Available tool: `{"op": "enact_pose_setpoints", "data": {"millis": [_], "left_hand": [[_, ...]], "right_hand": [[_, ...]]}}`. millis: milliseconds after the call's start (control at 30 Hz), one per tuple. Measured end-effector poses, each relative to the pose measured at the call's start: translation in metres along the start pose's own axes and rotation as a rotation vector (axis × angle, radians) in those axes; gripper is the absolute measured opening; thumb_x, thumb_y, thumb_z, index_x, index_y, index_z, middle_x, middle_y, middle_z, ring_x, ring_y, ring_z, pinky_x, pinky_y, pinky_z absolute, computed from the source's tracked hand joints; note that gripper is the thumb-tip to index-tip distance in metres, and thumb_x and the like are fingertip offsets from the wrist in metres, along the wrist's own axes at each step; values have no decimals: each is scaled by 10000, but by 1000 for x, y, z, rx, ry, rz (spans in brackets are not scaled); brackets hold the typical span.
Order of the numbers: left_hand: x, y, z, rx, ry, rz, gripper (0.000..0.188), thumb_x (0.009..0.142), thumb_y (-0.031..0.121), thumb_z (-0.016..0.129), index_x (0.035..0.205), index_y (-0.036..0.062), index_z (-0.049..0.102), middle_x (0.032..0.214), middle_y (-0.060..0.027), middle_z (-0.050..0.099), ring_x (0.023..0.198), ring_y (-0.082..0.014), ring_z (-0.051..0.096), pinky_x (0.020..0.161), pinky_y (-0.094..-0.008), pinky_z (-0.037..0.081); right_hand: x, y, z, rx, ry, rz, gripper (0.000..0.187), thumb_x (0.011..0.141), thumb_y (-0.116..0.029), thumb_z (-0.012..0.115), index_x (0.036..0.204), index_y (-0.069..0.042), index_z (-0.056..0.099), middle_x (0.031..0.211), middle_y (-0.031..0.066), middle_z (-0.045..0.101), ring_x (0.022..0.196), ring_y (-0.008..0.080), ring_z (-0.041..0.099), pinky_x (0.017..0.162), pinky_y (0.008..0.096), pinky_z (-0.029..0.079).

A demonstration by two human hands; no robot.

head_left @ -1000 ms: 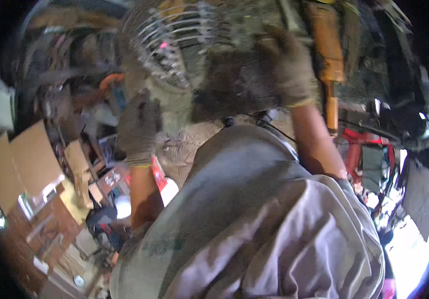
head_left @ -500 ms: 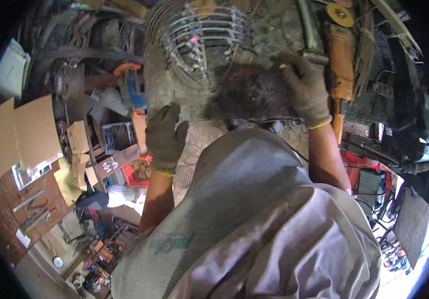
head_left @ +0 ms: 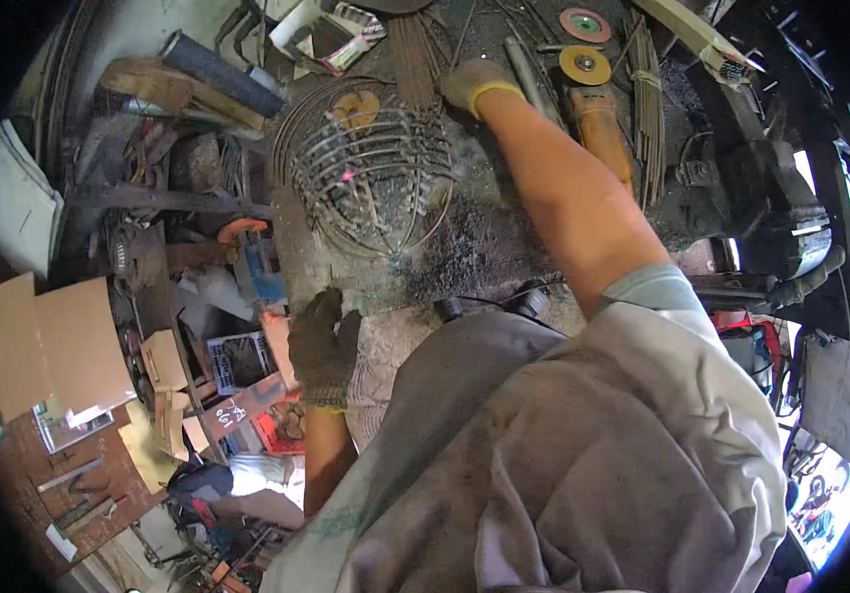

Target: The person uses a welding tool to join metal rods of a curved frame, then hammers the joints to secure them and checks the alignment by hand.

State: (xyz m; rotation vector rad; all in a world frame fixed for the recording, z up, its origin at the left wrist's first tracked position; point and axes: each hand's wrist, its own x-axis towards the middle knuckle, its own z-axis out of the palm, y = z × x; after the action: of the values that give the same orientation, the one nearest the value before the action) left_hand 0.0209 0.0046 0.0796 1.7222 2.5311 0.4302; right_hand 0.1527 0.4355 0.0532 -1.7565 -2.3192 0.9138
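Observation:
My right hand (head_left: 479, 85), in a grey-brown knit glove with a yellow cuff, reaches to the far part of the dark workbench (head_left: 484, 212). It is beside a bundle of thin brown metal rods (head_left: 413, 61); its fingers are turned away and mostly hidden. My left hand (head_left: 324, 346), in a similar glove, rests at the bench's near left edge, fingers extended and thumb apart, holding nothing. Between the hands lies a domed cage of bent metal rods (head_left: 376, 158). To the right hand's right are a metal tube (head_left: 524, 77) and an orange angle grinder (head_left: 598, 124) with a yellow disc.
A pinkish grinding disc (head_left: 585, 25) lies behind the grinder. Another rod bundle (head_left: 646, 119) lies to its right, near a dark vise-like metal block (head_left: 781, 212). An open white box (head_left: 326, 38) stands at the back left. Cardboard (head_left: 54, 346) and cluttered shelves fill the left side.
My right hand has moved from the bench's near right to its far middle, arm stretched out. The view has shifted, showing more of the far bench. My left hand stays at the edge.

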Motion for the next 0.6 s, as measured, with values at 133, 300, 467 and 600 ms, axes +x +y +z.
{"op": "enact_pose_setpoints", "data": {"millis": [133, 300, 467, 600], "left_hand": [[-9, 1, 8, -40, 44, 5, 408, 876, 241, 730, 1226, 34, 693, 1196, -171, 705, 1013, -354, 678, 907, -448, 531], [-13, -7, 8, 76, 29, 39, 397, 897, 242, 711, 1239, 42, 691, 1229, -175, 696, 1125, -360, 649, 970, -451, 513], [-7, -14, 16, 13, 37, 53, 363, 902, 196, 694, 1231, 43, 683, 1213, -176, 694, 1141, -365, 636, 994, -444, 494], [-4, -13, 14, 64, 39, 83, 377, 894, 190, 691, 1236, 31, 676, 1195, -201, 680, 1124, -389, 627, 984, -468, 481]], "right_hand": [[10, 0, 10, -55, -12, -85, 516, 899, -395, 568, 1245, -38, 710, 1360, 226, 626, 1269, 374, 609, 1058, 445, 479], [-13, -11, -28, -76, -6, -133, 535, 919, -453, 559, 1223, -42, 716, 1306, 246, 649, 1216, 396, 633, 1027, 460, 495], [40, 65, -80, -964, 85, -633, 300, 985, -232, 524, 1087, -48, 738, 1145, 189, 726, 1068, 322, 709, 856, 435, 569], [6, 79, -115, -1001, 201, -1083, 305, 984, -211, 501, 1143, -77, 723, 1129, 187, 725, 1084, 395, 683, 889, 457, 560]]}}
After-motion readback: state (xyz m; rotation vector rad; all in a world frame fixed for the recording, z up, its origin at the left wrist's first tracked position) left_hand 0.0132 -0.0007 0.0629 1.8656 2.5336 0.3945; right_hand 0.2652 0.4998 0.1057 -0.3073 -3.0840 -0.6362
